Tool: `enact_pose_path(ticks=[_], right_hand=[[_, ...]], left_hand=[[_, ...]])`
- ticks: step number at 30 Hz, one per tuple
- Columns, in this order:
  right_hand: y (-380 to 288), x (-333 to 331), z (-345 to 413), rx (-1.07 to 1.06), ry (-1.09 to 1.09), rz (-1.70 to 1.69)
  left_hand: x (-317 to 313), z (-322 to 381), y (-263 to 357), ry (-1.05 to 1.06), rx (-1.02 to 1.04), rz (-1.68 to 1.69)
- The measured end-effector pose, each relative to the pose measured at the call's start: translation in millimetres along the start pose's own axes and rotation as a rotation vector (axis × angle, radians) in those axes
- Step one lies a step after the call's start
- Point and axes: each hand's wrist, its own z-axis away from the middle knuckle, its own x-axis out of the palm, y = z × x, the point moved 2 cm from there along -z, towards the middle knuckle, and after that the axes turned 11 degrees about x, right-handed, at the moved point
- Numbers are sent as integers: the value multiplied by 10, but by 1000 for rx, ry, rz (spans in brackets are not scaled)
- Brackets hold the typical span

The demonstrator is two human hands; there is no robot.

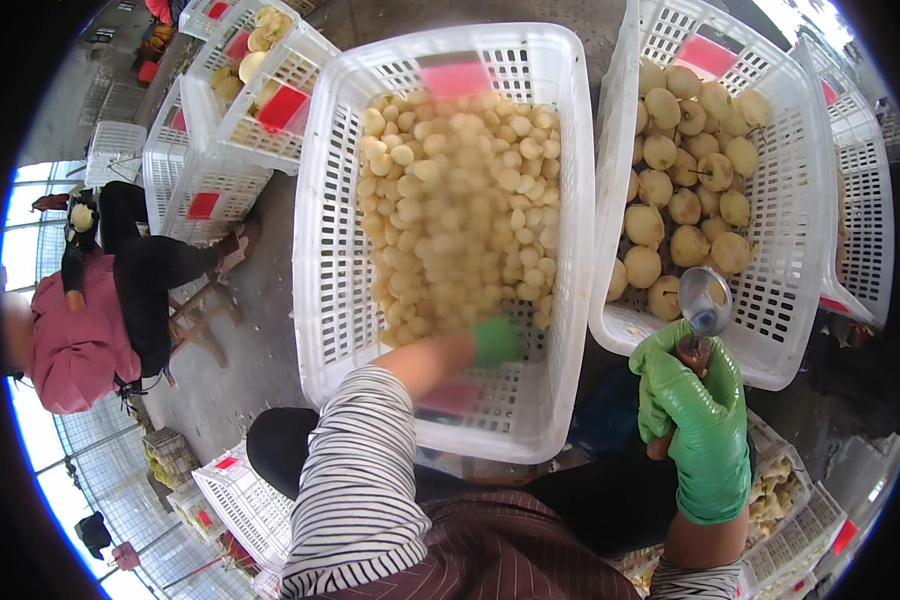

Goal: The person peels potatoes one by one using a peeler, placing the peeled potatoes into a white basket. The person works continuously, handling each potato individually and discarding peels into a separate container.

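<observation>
My left hand (499,342), in a green glove, is motion-blurred inside the near part of a white plastic crate (576,247). Many pale round pieces of fruit (412,217) fill the crate's far and middle parts, and some are blurred too. Whether the left fingers hold anything is not visible. My right hand (694,427), also green-gloved, grips a metal scoop (706,301) by its brown handle, bowl upward. This scoop is over the near end of a second white crate (776,360), which holds yellowish pear-like fruit (686,176), several with stems.
Stacked white crates (217,169) with red patches stand at the left, one with fruit. A person in a pink top (82,330) sits on a wooden stool (204,319) beyond them. Another crate (859,195) adjoins at the right. Fruit-filled crates (776,540) sit low right.
</observation>
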Motion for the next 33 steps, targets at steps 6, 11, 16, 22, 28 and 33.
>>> enact_pose_path(ticks=[6, 11, 16, 22, 28, 33], right_hand=[[-37, -55, -20, -48, -10, -11], [-50, -104, 63, -122, 1, -86], [-101, -462, 296, -556, 147, -407], [-78, -972, 512, -931, 18, -656], [-82, -1081, 524, -972, 3, -845], [8, -1186, 602, -901, 38, -914]], left_hand=[[-522, 900, -203, 14, -200, -215], [-1090, 1496, -522, 27, -208, -530], [-1816, 1887, -884, -131, -488, -760], [-3379, 1145, -409, 634, -477, -664], [-3701, -1367, 79, 494, -31, -104], [-2957, -2552, -24, -380, -22, -435]])
